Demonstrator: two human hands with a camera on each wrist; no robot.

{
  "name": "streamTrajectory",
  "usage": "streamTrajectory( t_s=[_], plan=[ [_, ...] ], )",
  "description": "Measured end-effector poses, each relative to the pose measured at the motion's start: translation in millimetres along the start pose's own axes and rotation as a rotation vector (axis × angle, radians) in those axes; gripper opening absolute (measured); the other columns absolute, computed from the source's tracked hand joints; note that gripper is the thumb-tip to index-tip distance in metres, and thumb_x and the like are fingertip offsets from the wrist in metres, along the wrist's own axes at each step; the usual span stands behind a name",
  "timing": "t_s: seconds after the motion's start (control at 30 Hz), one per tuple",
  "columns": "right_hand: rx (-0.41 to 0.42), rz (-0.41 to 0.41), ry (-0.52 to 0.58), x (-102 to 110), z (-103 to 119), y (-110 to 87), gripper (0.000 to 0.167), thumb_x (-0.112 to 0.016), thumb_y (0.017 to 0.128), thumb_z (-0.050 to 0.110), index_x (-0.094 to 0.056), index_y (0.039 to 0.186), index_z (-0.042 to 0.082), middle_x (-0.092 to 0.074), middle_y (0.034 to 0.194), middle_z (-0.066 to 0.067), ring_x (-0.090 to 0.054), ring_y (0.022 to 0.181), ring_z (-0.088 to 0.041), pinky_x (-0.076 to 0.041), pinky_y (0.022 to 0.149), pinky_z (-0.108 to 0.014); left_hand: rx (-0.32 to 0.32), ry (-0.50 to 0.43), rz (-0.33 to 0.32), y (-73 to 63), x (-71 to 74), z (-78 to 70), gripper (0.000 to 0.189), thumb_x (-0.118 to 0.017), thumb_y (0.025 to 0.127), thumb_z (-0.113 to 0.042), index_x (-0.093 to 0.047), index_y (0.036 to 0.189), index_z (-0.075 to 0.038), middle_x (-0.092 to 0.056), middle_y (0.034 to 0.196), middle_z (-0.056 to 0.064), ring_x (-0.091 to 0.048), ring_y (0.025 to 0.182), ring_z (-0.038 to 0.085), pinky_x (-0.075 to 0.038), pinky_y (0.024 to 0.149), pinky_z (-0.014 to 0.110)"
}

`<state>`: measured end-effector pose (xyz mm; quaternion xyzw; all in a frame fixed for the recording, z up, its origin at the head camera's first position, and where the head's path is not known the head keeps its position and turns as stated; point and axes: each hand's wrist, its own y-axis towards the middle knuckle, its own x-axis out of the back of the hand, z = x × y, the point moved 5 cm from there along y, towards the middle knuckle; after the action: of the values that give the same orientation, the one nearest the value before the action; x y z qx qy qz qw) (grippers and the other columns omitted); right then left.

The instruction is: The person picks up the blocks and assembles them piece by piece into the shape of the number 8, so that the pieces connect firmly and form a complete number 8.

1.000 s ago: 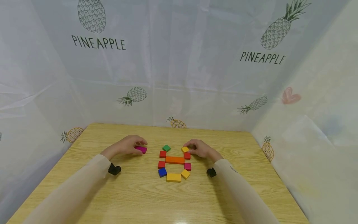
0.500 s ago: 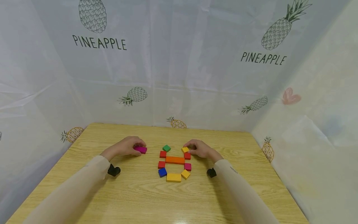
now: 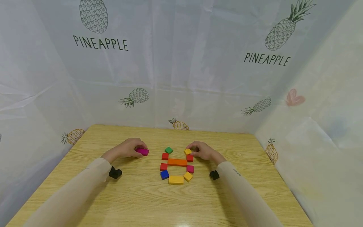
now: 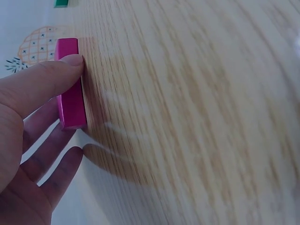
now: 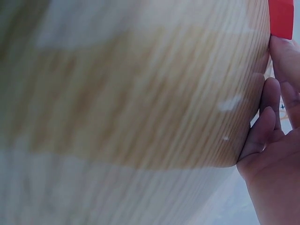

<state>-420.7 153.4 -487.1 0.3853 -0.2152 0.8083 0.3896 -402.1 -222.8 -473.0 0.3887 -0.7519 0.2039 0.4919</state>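
Observation:
My left hand (image 3: pixel 131 148) pinches a long magenta block (image 3: pixel 144 152) on the left of the table; in the left wrist view the thumb lies across the face of the magenta block (image 4: pixel 73 105), with fingers behind it. On the right, my right hand (image 3: pixel 203 150) has its thumb and forefinger around a small yellow block (image 3: pixel 188 151). Just in front of that block sits a red block (image 3: pixel 189 158), also seen as a red block (image 5: pixel 281 18) by the thumb in the right wrist view. A green block (image 3: pixel 169 150) lies between the two hands.
Nearer me, an orange bar (image 3: pixel 177 162) joins two block columns. Below it are a red block (image 3: pixel 164 167), a magenta cube (image 3: pixel 190 169), a blue block (image 3: pixel 164 175), a yellow bar (image 3: pixel 176 180) and a tilted yellow block (image 3: pixel 188 176). A pineapple-print sheet (image 3: pixel 181 72) backs the table.
My left hand has shifted slightly, its fingers drawing closer around the magenta block. The right hand and the laid-out blocks look the same.

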Motion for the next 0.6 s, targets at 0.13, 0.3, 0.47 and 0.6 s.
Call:
streamTrajectory(
  t_s=[0.13,0.3,0.47,0.6],
  plan=[
    [-0.002,0.002,0.004,0.4,0.5,0.0,0.034,-0.066,0.106,0.011,-0.068,0.139,0.017,-0.064,0.132,-0.005,-0.054,0.092,-0.015,-0.05,0.09,-0.035,0.0,-0.002,-0.002,0.3,0.2,0.4,0.031,-0.085,0.092,-0.021,-0.076,0.121,-0.016,-0.069,0.114,-0.001,-0.062,0.098,0.017,-0.053,0.088,0.04],
    [-0.004,0.003,0.008,0.6,0.8,-0.4,0.034,-0.066,0.106,0.011,-0.068,0.139,0.017,-0.064,0.132,-0.005,-0.055,0.093,-0.015,-0.05,0.091,-0.035,-0.008,0.001,-0.004,0.6,1.3,-0.6,0.031,-0.085,0.091,-0.019,-0.077,0.12,-0.016,-0.07,0.113,-0.001,-0.063,0.098,0.016,-0.053,0.088,0.04],
    [-0.004,0.004,0.01,0.5,0.5,-0.6,0.034,-0.066,0.106,0.011,-0.068,0.139,0.016,-0.064,0.133,-0.005,-0.054,0.095,-0.015,-0.05,0.092,-0.035,-0.01,0.005,-0.003,1.0,1.7,-2.3,0.028,-0.084,0.091,-0.017,-0.077,0.118,-0.016,-0.07,0.11,-0.002,-0.061,0.095,0.016,-0.052,0.087,0.039],
    [0.006,0.003,0.01,0.5,0.8,-0.7,0.034,-0.066,0.106,0.011,-0.068,0.139,0.016,-0.064,0.134,-0.006,-0.054,0.095,-0.015,-0.05,0.092,-0.035,-0.021,0.002,-0.005,1.1,2.3,-6.8,0.026,-0.084,0.091,-0.015,-0.078,0.116,-0.016,-0.069,0.108,-0.002,-0.061,0.094,0.016,-0.052,0.085,0.039]
  ],
)
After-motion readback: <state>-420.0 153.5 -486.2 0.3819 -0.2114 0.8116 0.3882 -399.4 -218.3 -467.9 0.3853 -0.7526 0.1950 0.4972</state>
